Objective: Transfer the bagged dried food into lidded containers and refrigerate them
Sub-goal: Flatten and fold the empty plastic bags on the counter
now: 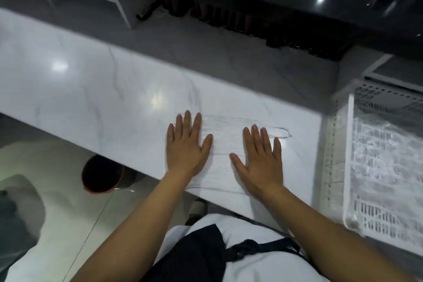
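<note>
Bag [225, 142]: clear plastic, flat on white marble counter [91, 89], under and between both hands; looks empty, contents not discernible.
Bag edge: thin dark outline loops out just past right fingertips.
Left hand [186, 146]: palm down, fingers straight and spread, pressing on bag's left part; gripping nothing.
Right hand [259, 158]: palm down, fingers straight, thumb out toward left hand, pressing on bag's right part; gripping nothing.
Crate [386, 162]: white, perforated, right of right hand, apart from it; crinkled clear plastic inside.
Bucket [103, 176]: dark, on floor, left of and below left forearm, partly under counter edge.
Apron [194, 256]: dark, tied over white clothing, between forearms.
Behind hands: grey strip, then glossy black surface.
</note>
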Action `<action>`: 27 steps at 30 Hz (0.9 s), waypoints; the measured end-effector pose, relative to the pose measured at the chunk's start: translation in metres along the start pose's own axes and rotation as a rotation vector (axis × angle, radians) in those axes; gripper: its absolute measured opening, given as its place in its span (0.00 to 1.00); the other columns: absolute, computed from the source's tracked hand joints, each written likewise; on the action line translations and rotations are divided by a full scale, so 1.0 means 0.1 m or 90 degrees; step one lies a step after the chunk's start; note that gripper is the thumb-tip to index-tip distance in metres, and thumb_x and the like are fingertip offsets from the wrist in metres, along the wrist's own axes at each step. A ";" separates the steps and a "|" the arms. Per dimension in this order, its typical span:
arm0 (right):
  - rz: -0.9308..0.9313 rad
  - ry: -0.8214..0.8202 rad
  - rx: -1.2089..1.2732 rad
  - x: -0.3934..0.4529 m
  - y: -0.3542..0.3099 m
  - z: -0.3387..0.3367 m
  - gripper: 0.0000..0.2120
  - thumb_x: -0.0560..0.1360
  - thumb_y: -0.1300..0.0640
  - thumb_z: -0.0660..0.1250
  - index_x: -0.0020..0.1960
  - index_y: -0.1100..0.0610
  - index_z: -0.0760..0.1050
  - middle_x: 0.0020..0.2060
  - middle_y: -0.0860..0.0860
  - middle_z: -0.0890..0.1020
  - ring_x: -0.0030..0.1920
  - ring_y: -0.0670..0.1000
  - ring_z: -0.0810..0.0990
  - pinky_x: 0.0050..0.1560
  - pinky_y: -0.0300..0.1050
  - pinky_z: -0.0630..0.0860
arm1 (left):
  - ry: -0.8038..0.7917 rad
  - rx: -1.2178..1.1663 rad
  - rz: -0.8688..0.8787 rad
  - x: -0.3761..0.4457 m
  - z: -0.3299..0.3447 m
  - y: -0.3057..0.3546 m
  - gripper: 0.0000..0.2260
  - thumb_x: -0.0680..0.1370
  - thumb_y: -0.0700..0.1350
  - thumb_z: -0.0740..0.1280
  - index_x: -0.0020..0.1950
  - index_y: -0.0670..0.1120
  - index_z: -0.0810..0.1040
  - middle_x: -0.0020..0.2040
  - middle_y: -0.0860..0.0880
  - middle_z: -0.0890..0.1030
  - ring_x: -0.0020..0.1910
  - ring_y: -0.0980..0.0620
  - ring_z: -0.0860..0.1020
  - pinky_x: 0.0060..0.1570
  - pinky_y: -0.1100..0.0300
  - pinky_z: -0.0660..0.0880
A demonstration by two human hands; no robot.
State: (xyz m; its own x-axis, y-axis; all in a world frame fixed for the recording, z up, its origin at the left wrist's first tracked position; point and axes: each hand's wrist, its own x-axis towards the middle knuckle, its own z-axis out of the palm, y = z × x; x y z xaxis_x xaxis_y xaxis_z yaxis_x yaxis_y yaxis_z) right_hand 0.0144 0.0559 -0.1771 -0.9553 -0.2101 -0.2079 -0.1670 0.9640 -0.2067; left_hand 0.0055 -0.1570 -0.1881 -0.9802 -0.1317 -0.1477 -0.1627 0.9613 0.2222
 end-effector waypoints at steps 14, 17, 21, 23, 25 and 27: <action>0.280 0.149 0.313 -1.33 0.87 -1.48 0.30 0.77 0.33 0.60 0.77 0.38 0.60 0.79 0.39 0.53 0.79 0.42 0.48 0.79 0.52 0.46 | -0.072 -0.256 0.317 0.21 -0.74 1.60 0.24 0.80 0.49 0.66 0.76 0.49 0.69 0.77 0.47 0.68 0.77 0.46 0.63 0.74 0.57 0.56; 0.449 0.048 0.212 -1.60 1.40 -1.36 0.36 0.74 0.27 0.50 0.79 0.37 0.52 0.81 0.44 0.46 0.80 0.48 0.42 0.78 0.57 0.42 | -0.099 -0.261 0.511 0.13 -0.79 2.51 0.23 0.80 0.48 0.66 0.75 0.48 0.70 0.73 0.49 0.72 0.73 0.49 0.68 0.73 0.55 0.61; 0.478 -0.045 0.114 -1.80 1.76 -0.98 0.44 0.66 0.20 0.32 0.79 0.35 0.45 0.81 0.46 0.42 0.80 0.51 0.40 0.77 0.58 0.40 | -0.151 -0.033 0.642 0.24 -0.61 3.50 0.28 0.79 0.52 0.65 0.78 0.51 0.64 0.77 0.46 0.67 0.76 0.44 0.63 0.73 0.48 0.62; 0.472 -0.022 0.084 -1.82 1.77 -0.86 0.50 0.61 0.22 0.22 0.79 0.35 0.46 0.81 0.46 0.43 0.80 0.51 0.39 0.76 0.58 0.37 | -0.164 0.076 0.634 0.41 -0.50 3.85 0.29 0.78 0.51 0.65 0.79 0.51 0.62 0.76 0.44 0.67 0.74 0.42 0.65 0.71 0.46 0.65; 0.482 0.002 0.106 -1.80 1.76 -0.85 0.46 0.63 0.25 0.26 0.79 0.35 0.47 0.81 0.45 0.44 0.80 0.51 0.40 0.76 0.59 0.38 | -0.187 0.155 0.591 0.60 -0.42 4.11 0.29 0.78 0.48 0.66 0.79 0.51 0.62 0.75 0.43 0.69 0.72 0.40 0.68 0.69 0.44 0.68; 0.479 0.012 0.108 -1.78 1.77 -0.86 0.45 0.63 0.27 0.28 0.79 0.36 0.47 0.81 0.46 0.45 0.80 0.52 0.41 0.75 0.59 0.39 | -0.238 0.190 0.541 0.74 -0.41 4.26 0.29 0.77 0.44 0.68 0.77 0.50 0.64 0.72 0.43 0.72 0.66 0.41 0.74 0.63 0.46 0.74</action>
State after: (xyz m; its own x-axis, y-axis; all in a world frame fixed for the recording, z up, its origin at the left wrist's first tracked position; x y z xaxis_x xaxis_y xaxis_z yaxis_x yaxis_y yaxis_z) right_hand 0.1341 0.2780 -0.0941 -0.8008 0.4968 -0.3346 0.5679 0.8073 -0.1605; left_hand -0.1410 0.2328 -0.0653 -0.6498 0.6703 -0.3584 0.6683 0.7284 0.1507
